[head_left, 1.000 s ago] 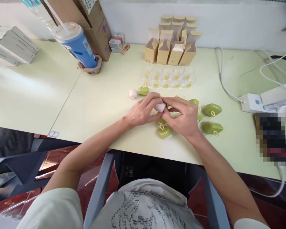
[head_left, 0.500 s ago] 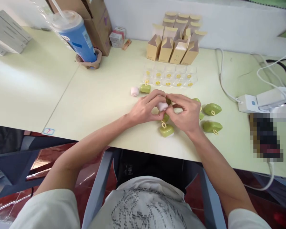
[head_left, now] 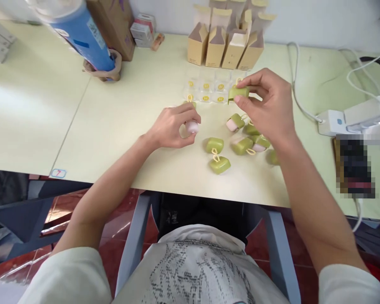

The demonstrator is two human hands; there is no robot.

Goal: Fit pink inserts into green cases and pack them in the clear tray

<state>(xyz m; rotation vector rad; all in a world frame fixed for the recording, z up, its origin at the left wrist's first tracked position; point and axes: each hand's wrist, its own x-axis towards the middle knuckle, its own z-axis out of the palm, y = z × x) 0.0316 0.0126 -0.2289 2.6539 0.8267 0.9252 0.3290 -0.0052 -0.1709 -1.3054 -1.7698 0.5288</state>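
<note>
Between its thumb and fingers, my left hand (head_left: 177, 126) grips a small pale pink piece (head_left: 192, 126). My right hand (head_left: 267, 103) pinches a green cover (head_left: 239, 93) with a yellow loop, raised over the right end of the clear tray (head_left: 205, 98). Several green pieces with yellow loops lie below the hands, among them one (head_left: 215, 145) and another (head_left: 220, 165) near the table's front. Pink parts show inside some pieces, such as the one (head_left: 236, 122) beneath my right hand. Another green piece is partly hidden behind my left fingers.
Open cardboard boxes (head_left: 214, 46) stand at the back by the wall. A blue cup (head_left: 91, 42) in a carton holder and small boxes (head_left: 143, 30) are at the back left. To the right are a white power strip (head_left: 332, 126), cables and a blurred phone-like object (head_left: 354, 166).
My hands, together before, are now apart. The left moved left with the pink piece, and the right moved up and right with the green cover. The view has shifted slightly.
</note>
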